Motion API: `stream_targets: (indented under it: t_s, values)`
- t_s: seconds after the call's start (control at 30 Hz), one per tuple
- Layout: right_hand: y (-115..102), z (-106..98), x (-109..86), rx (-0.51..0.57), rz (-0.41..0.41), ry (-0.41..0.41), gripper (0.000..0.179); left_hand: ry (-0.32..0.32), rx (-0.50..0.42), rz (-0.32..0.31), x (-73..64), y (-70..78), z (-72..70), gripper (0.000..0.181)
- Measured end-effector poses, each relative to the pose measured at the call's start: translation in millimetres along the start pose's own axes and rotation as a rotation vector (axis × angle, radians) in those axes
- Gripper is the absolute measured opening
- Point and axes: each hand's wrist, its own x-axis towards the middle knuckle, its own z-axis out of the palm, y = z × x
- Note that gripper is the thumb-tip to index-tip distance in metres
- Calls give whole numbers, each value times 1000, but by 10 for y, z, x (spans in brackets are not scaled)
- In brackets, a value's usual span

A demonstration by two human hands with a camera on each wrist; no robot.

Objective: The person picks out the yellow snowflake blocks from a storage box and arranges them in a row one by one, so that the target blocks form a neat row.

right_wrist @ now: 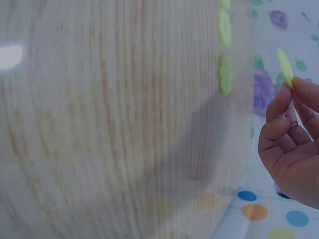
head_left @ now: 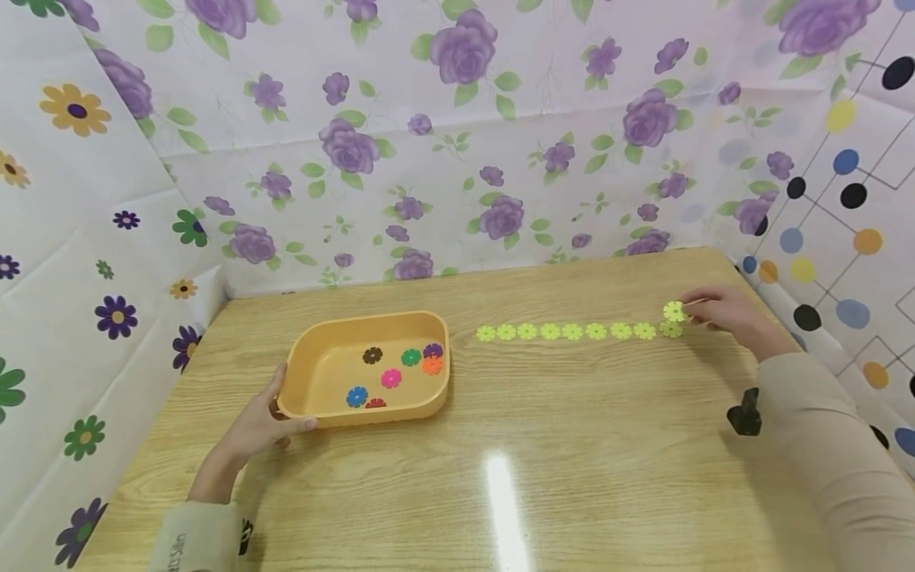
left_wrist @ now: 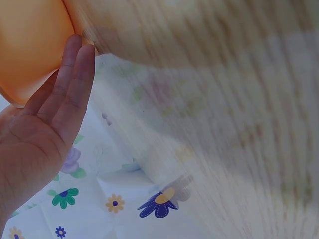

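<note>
In the head view my right hand (head_left: 722, 311) pinches a yellow-green snowflake disc (head_left: 673, 311) between thumb and fingertips. It is held up just over the right end of a row of matching discs (head_left: 573, 331) on the table. The right wrist view shows the held disc (right_wrist: 284, 67) edge-on, above the table surface. My left hand (head_left: 253, 425) holds the near left corner of an orange plastic basin (head_left: 411, 411), thumb along the front side and fingers at the left wall. Inside lie several loose discs, including a pink disc (head_left: 391, 378) and a blue disc (head_left: 357, 397).
The wood-grain table (head_left: 572, 477) meets a flower-patterned wall cover (head_left: 443, 159) at the back. Patterned sheets also hang at the left and right sides. A small black object (head_left: 746, 413) shows beside the right forearm. Light glares on the table's near middle.
</note>
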Motion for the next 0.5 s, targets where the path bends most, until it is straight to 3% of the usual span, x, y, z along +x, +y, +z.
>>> stream_targets:
  t_s: [0.27,0.5]
  values:
    - [238,-96,-34,-19,54,34,45,2,-4,0,-16,-8,7,109]
    - [356,-49,-18,-19,104,99,40,0,5,-10,-28,10,-16,110]
